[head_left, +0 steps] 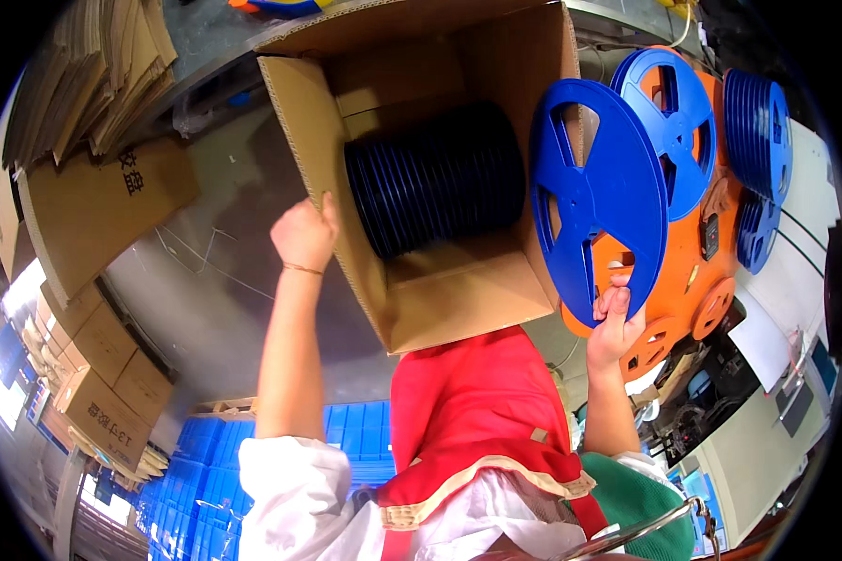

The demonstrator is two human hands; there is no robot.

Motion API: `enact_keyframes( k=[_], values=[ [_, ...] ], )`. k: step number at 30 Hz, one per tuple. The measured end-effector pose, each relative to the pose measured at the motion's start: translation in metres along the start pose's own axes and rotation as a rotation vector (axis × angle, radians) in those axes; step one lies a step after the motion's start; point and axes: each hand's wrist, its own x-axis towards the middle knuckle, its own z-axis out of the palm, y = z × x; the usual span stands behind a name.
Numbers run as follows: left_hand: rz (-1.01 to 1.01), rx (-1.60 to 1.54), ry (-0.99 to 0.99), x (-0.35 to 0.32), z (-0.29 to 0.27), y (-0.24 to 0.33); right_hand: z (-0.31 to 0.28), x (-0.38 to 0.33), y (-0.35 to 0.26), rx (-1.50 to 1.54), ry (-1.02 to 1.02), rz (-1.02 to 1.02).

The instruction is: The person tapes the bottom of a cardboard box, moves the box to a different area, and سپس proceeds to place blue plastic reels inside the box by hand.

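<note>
An open cardboard box point(477, 304) stands in front of me, and a row of dark blue reels point(435, 178) lies on edge inside it. My left hand point(306, 234) grips the box's left wall near its top edge, fingers closed over the cardboard. To the right of the box, my right hand point(616, 323) holds a large blue plastic reel point(585, 196) by its lower rim. That reel is tilted up beside the box's right wall, with cut-out openings around its hub. Some fingers of the right hand show through an opening.
An orange round surface point(711, 248) on the right carries more blue reels point(669, 122) and a stack of blue reels point(753, 131). Flattened cardboard point(84, 84) is piled at the far left. Closed cartons point(112, 402) and blue stacked items point(196, 477) stand at lower left.
</note>
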Motion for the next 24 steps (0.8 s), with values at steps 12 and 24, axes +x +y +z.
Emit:
enact_keyframes(
  k=[12, 24],
  values=[
    [-0.516, -0.918, 0.027, -0.127, 0.049, -0.036, 0.069, -0.012, -0.011, 0.259, -0.161, 0.163],
    [-0.308, -0.508, -0.755, -0.373, 0.045, 0.036, 0.21, -0.038, 0.048, 0.257, -0.361, 0.258]
  ],
)
